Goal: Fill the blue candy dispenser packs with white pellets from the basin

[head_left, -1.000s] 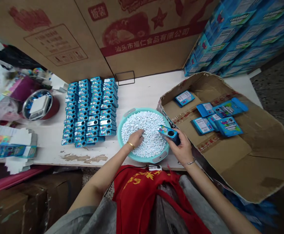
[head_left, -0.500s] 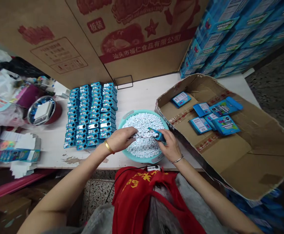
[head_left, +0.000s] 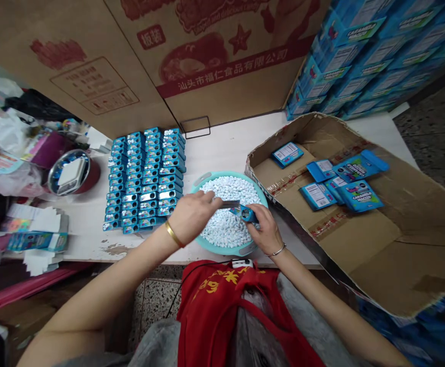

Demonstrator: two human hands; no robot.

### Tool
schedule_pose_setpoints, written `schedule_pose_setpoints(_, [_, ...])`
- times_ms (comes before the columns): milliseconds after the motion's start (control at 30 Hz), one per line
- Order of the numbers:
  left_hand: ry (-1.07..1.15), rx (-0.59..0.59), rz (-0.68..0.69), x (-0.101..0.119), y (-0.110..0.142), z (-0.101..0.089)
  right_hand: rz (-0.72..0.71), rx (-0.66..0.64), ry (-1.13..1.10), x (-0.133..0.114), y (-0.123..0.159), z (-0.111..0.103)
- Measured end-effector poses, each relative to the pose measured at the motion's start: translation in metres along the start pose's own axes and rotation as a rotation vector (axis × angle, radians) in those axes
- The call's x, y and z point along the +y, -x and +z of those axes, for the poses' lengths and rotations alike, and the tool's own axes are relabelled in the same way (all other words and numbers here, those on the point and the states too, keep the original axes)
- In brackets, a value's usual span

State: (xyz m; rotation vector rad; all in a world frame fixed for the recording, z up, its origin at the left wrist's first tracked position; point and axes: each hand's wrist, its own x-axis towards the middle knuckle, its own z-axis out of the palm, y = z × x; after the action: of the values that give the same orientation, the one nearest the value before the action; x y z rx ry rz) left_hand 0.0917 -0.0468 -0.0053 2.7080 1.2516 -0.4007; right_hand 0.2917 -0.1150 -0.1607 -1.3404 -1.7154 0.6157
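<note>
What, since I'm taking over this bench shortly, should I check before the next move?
1. Blue tin firmly in the right hand, over the basin: ok.
2. Silver strip pinched by the left hand and lined up with the tin's end: cannot tell.
3. White candy pellets all inside the teal basin: ok.
4. Rows of blue tins apart from the basin: ok.
5. Flat blue cartons in the open cardboard box neatly stacked: not ok, they lie loose and overlapping.

Candies point(head_left: 222, 232) in basin point(head_left: 226, 251), boxes point(head_left: 144, 176) left, carton point(head_left: 360, 244) right
</note>
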Motion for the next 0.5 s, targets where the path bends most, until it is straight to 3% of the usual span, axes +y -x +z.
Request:
schedule_pose_setpoints(100, [0.0, 0.017, -0.221, -0.041, -0.001, 0.052, 0.062, 0.026, -0.029, 0.002, 0.002, -0.007])
schedule_pose_setpoints(200, [0.051, -0.03, -0.304, -0.061, -0.013, 0.109, 0.101, 0.053, -0.029, 0.003, 0.004, -0.016])
schedule_pose_setpoints(333, [0.157, -0.073, -0.219, -0.046, -0.039, 0.159, 0.154, 0.068, -0.013, 0.003, 0.007, -0.024])
schedule_pose_setpoints(500, [0.423, -0.036, -0.22, -0.023, -0.05, 0.182, 0.209, 0.12, -0.028, 0.004, 0.009, -0.023])
